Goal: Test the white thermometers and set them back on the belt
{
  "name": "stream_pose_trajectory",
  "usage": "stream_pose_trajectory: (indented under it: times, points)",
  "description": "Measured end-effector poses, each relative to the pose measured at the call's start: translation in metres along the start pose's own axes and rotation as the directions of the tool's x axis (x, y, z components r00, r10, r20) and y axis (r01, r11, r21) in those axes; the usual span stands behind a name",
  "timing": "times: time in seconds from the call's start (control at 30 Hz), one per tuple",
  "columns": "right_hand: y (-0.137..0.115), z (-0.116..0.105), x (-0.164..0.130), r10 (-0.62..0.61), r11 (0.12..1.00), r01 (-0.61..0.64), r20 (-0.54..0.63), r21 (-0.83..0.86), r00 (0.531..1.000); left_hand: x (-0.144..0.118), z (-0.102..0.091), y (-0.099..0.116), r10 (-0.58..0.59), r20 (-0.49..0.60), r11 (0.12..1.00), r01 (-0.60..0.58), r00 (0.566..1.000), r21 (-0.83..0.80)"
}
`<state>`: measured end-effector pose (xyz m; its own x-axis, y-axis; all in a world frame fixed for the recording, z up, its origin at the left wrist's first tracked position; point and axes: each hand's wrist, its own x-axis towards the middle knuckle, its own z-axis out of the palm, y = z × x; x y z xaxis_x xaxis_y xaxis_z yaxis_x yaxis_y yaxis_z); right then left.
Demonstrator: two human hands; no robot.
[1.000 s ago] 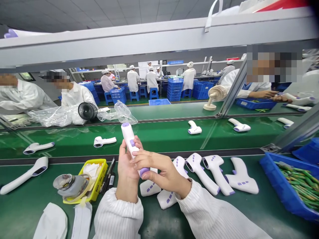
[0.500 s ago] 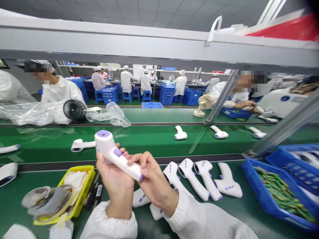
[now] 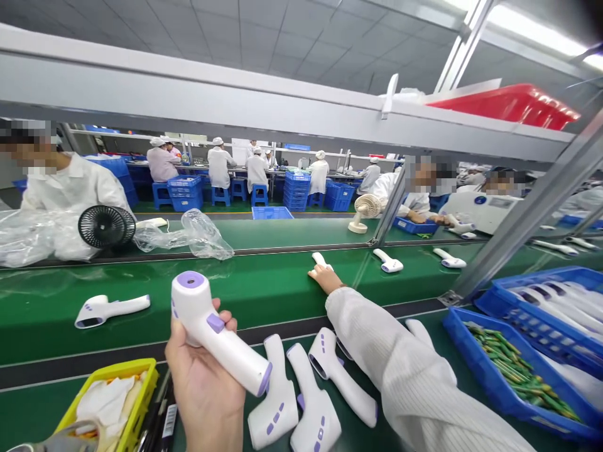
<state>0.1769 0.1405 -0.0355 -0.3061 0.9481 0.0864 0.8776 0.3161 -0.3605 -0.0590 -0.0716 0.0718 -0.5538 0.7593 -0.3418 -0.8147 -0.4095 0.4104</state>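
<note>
Thermometer [image 3: 214,333] white, gun-shaped; purple cap, trigger, base; tilted.

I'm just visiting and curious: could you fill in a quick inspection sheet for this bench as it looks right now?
Surface: green conveyor belt beyond a green bench mat.
Job's things: white plastic handheld thermometer with purple trim; another white thermometer on the belt.
Clutter: three more white thermometers lying on the mat; yellow plastic tray of cloths; blue plastic bin of green parts.
Grippers: left hand grips the held thermometer; right hand is stretched out onto the one on the belt.
Cables: nothing seen.
Surroundings: small black desk fan, clear plastic bags, white-coated workers at further benches.
</note>
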Motion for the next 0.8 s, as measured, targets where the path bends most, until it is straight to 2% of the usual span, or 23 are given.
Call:
stream_pose_trajectory:
  times: [0.13, 0.23, 0.33, 0.4, 0.47, 0.53, 0.57, 0.6, 0.67, 0.7, 0.73, 0.8]
  points:
    - [-0.005, 0.008, -0.002, 0.081, 0.976, -0.068, -0.058, 0.209, 0.995, -0.001, 0.000, -0.007, -0.042, 0.023, 0.999, 0.041, 0.999, 0.025]
    - [-0.025, 0.004, -0.008, 0.168, 0.860, -0.070, -0.151, 0.505, 0.974, -0.002, 0.000, -0.012, -0.137, 0.067, 0.990, 0.134, 0.988, 0.049]
    - [-0.048, -0.006, -0.026, 0.304, 0.602, -0.032, -0.192, 0.798, 0.933, -0.002, -0.003, -0.021, -0.139, 0.121, 0.987, 0.127, 0.983, 0.098]
    - [-0.062, -0.016, -0.046, 0.380, 0.375, 0.001, -0.154, 0.927, 0.912, -0.002, -0.007, -0.027, -0.124, 0.179, 0.979, 0.090, 0.976, 0.184]
    - [-0.073, -0.029, -0.068, 0.414, 0.160, 0.025, -0.090, 0.987, 0.906, -0.002, -0.012, -0.033, -0.167, 0.264, 0.937, 0.070, 0.950, 0.342]
    - [-0.081, -0.043, -0.089, 0.403, -0.005, 0.034, -0.029, 0.999, 0.915, -0.003, -0.017, -0.037, -0.222, 0.373, 0.843, -0.016, 0.901, 0.538]
    - [-0.085, -0.050, -0.098, 0.388, -0.107, 0.040, 0.005, 0.993, 0.922, -0.004, -0.020, -0.038, -0.202, 0.432, 0.773, -0.128, 0.879, 0.622]
    - [-0.089, -0.056, -0.106, 0.374, -0.222, 0.045, 0.042, 0.974, 0.926, -0.004, -0.023, -0.040, -0.144, 0.492, 0.677, -0.277, 0.859, 0.682]
    - [-0.096, -0.063, -0.117, 0.366, -0.426, 0.052, 0.119, 0.903, 0.923, -0.001, -0.027, -0.044, 0.024, 0.618, 0.423, -0.568, 0.786, 0.706]
    - [-0.098, -0.065, -0.120, 0.366, -0.491, 0.048, 0.155, 0.870, 0.918, 0.003, -0.030, -0.046, 0.071, 0.649, 0.319, -0.633, 0.758, 0.705]
    - [-0.101, -0.065, -0.122, 0.365, -0.519, 0.037, 0.183, 0.854, 0.913, 0.009, -0.033, -0.048, 0.068, 0.645, 0.267, -0.637, 0.761, 0.723]
    - [-0.104, -0.062, -0.123, 0.368, -0.499, 0.018, 0.193, 0.866, 0.910, 0.027, -0.041, -0.053, -0.028, 0.552, 0.295, -0.521, 0.833, 0.801]
